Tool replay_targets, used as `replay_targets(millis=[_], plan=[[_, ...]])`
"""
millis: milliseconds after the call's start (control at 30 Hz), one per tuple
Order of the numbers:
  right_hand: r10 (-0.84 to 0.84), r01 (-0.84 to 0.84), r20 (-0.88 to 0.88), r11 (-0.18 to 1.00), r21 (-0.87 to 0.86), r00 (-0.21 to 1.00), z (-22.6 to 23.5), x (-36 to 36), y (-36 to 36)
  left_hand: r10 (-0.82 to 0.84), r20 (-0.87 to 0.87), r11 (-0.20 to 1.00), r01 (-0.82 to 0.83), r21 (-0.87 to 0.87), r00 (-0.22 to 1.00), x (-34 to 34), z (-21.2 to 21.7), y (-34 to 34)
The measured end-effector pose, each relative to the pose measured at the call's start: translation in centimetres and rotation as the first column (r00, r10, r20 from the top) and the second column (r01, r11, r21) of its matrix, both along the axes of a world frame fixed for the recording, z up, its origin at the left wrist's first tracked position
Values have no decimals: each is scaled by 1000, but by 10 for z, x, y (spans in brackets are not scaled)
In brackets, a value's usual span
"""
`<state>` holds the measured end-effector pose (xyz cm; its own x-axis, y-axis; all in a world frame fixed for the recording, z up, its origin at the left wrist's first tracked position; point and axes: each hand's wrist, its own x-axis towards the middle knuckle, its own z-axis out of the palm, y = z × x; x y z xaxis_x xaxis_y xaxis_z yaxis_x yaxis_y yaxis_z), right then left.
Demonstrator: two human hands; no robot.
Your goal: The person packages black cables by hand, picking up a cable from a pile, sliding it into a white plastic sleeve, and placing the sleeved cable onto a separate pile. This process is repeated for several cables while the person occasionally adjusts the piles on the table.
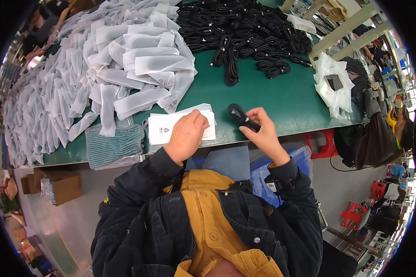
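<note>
A stack of flat white plastic bags [159, 131] lies at the table's near edge. My left hand [186, 137] is over the right part of this stack, its fingers closed in a pinch on the top bag's edge; the fingertips are partly hidden. Just right of the bags, my right hand [264, 134] holds a coiled black cable [238, 113] between thumb and fingers, above the green table. The cable is bundled in a figure-eight loop, with its upper end pointing toward the far left.
Many filled whitish bags [159, 64] are heaped at the left. Coiled black cables [245, 37] form a pile at the back of the green table [268, 92]. A teal ribbed cloth [114, 145] hangs over the near edge; a crumpled white plastic bag [330, 94] sits at right.
</note>
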<state>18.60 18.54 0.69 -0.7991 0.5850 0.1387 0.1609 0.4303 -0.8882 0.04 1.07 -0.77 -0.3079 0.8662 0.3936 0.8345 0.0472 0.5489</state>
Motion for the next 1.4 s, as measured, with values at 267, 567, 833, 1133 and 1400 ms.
replay_targets(millis=[267,567,833,1133,1400], plan=[[143,-140,57,989,-39,988,16,-2,-19,64,453,998,-56,-31,889,2,10,-8],[256,-288,133,876,387,957,27,-6,-16,-104,232,983,65,170,967,-1,16,-8],[342,-333,-15,924,189,940,26,-18,-18,-141,98,974,120,191,985,0,30,-4],[33,-65,-298,993,-100,954,30,-46,-32,-129,277,973,68,221,952,-11,50,10],[283,-177,-295,924,339,913,66,-77,-1,-350,910,910,-150,386,222,-75,79,21]])
